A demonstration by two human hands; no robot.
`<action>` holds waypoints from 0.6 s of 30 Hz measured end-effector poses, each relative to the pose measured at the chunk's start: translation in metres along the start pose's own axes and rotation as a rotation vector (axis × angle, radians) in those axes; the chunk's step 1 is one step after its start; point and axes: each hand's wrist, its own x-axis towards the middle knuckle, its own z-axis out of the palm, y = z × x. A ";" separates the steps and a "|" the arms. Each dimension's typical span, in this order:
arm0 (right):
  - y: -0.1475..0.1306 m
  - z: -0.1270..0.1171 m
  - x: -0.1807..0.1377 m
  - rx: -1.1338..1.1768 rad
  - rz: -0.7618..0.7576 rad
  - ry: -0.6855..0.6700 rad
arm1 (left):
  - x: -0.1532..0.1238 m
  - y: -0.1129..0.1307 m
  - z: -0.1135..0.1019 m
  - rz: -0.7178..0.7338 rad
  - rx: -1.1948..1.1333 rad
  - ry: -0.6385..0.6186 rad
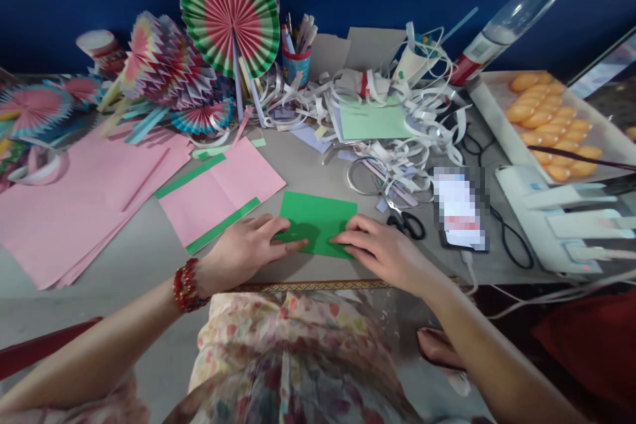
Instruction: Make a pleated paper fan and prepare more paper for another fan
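A rectangular sheet of green paper lies flat on the grey table in front of me, perhaps folded. My left hand rests on its left side, fingers stretched out across it. On its right side lies my right hand, fingertips pressing the paper and fingers extended. Left of the green paper is a pink sheet with green strips along two edges. Black-handled scissors lie just beyond my right hand.
Pink sheets spread over the left. Pleated paper fans stand at the back left. Curled white paper strips heap behind the scissors. To the right are a phone, a power strip, cables and a tray of orange pieces.
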 end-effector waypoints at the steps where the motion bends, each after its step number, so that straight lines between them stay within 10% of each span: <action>1: -0.001 0.000 0.000 -0.054 -0.021 -0.011 | 0.001 0.000 -0.002 0.022 0.018 -0.010; 18: -0.004 0.009 -0.006 -0.460 -0.208 -0.017 | -0.017 -0.005 -0.007 0.083 0.042 -0.054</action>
